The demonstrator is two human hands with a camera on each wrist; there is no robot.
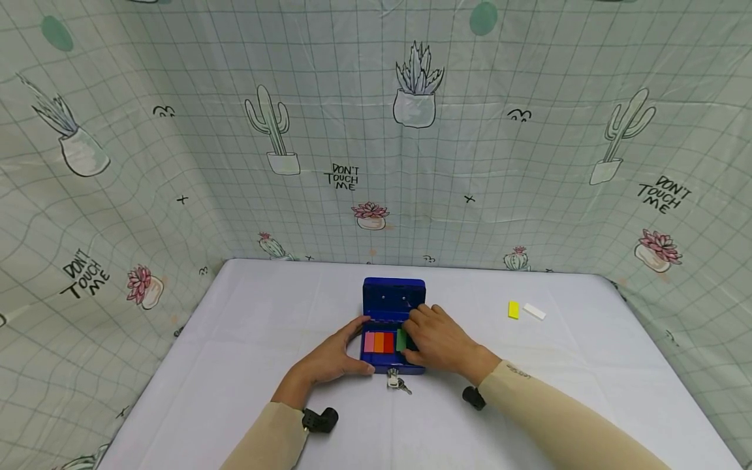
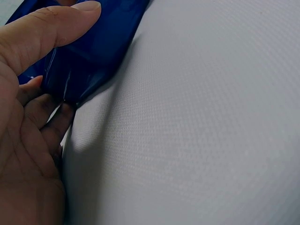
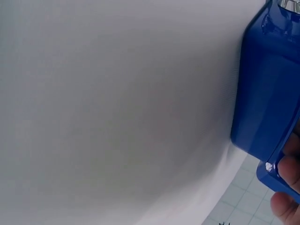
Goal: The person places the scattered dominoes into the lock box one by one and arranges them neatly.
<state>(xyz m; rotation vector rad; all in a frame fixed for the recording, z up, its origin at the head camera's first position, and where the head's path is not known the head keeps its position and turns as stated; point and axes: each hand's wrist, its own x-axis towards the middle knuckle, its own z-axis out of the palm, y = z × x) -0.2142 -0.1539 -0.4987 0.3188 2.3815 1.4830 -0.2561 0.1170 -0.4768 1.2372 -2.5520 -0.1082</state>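
Observation:
A small blue metal lock box [image 1: 411,370] stands on the table with its lid [image 1: 392,291] up. Inside it, a pink block [image 1: 369,342], an orange block [image 1: 379,342] and a red block [image 1: 389,343] lie side by side. My left hand [image 1: 331,352] holds the box by its left side, thumb at the front corner and fingers toward the back. Over the box's right part, my right hand [image 1: 437,336] pinches a green block [image 1: 401,340], which it partly covers. The right wrist view shows only some fingertips [image 3: 290,168] at the box's edge.
Keys [image 1: 403,386] hang from the lock [image 1: 392,376] at the box's front. To the right, a yellow block [image 1: 514,309] and a white block [image 1: 534,311] lie on the white-covered table [image 1: 282,294]. A printed cloth [image 1: 458,156] hangs behind and at the sides.

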